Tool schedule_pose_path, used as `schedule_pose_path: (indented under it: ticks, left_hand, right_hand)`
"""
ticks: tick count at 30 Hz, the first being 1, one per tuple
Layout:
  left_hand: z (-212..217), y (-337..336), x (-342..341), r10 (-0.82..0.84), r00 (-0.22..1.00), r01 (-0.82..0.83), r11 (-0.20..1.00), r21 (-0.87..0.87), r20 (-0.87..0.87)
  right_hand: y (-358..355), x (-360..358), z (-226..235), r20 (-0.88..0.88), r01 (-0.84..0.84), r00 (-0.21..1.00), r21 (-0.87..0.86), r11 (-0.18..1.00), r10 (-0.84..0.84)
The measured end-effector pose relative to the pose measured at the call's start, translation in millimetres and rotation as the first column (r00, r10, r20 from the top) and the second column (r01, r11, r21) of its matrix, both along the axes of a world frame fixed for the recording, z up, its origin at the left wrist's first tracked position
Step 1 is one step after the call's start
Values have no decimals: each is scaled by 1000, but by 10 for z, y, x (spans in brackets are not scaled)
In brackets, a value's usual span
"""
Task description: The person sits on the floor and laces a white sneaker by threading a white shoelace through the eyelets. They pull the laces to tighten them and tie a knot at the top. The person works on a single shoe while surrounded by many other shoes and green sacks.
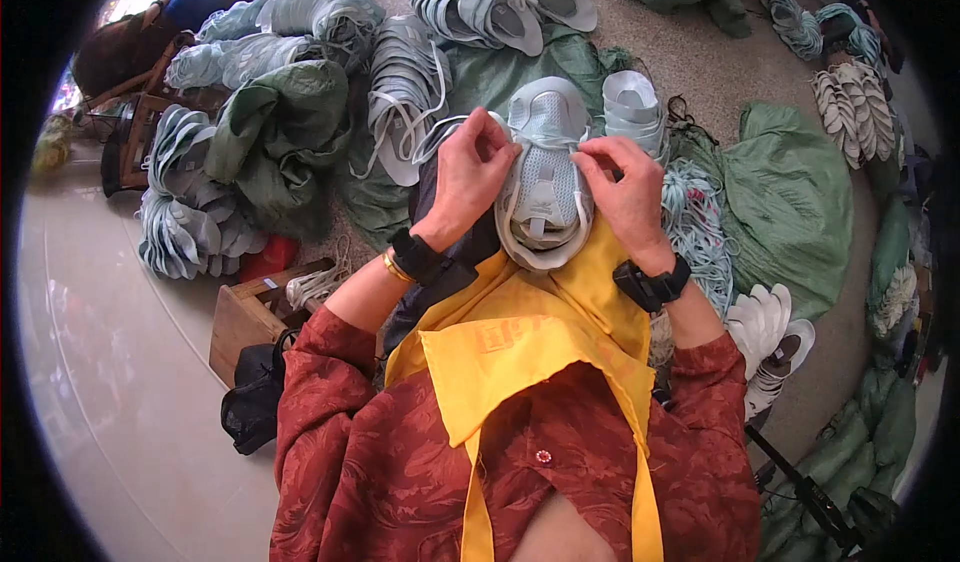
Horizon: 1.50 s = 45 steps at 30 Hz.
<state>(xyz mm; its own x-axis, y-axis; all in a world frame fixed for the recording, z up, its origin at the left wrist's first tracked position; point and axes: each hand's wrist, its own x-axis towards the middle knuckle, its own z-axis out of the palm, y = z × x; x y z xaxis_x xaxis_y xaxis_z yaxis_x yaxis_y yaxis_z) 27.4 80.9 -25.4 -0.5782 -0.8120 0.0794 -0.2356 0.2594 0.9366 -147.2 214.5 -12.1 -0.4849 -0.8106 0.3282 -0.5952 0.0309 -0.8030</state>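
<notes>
A pale blue-grey mesh shoe upper [541, 177] lies on my lap, its toe pointing away from me. A white shoelace [550, 145] crosses it near the toe end. My left hand [470, 170] pinches the lace at the upper's left edge, and a loose loop of it stands out to the left of the fingers. At the right edge, my right hand [626, 194] has thumb and forefinger closed on the lace at about the same height. The fingertips hide the exact bits they grip.
Stacked shoe uppers [405, 87] lie ahead and left, with a smaller stack [632, 107] just right. Green sacks [785, 202] and a bundle of pale laces [695, 227] lie to the right. A wooden stool [245, 327] stands by my left arm. Yellow apron cloth [530, 347] covers my lap.
</notes>
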Motion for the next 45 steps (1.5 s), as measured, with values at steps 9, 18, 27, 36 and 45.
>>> schedule_pose_path:
  ticks: [9, 18, 27, 36, 45]
  left_hand:
    - [15, 24, -14, -32, 999, 26, 983, -181, -33]
    - [126, 102, 35, -101, 995, 99, 974, -203, -4]
    - [169, 187, -46, -126, 916, 334, 765, -551, 380]
    - [-41, 169, -59, -58, 988, 120, 880, -459, 146]
    - [-110, 161, -62, -74, 993, 107, 913, -394, 97]
  right_hand:
    - [8, 36, 204, -261, -38, 961, 211, 977, 94]
    - [4, 111, 200, -379, -59, 914, 233, 971, 147]
    - [-79, 75, 254, -665, -29, 675, 407, 913, 318]
    - [-89, 262, 311, -467, -252, 828, 189, 949, 312]
    - [-334, 333, 185, -294, -207, 918, 214, 955, 265]
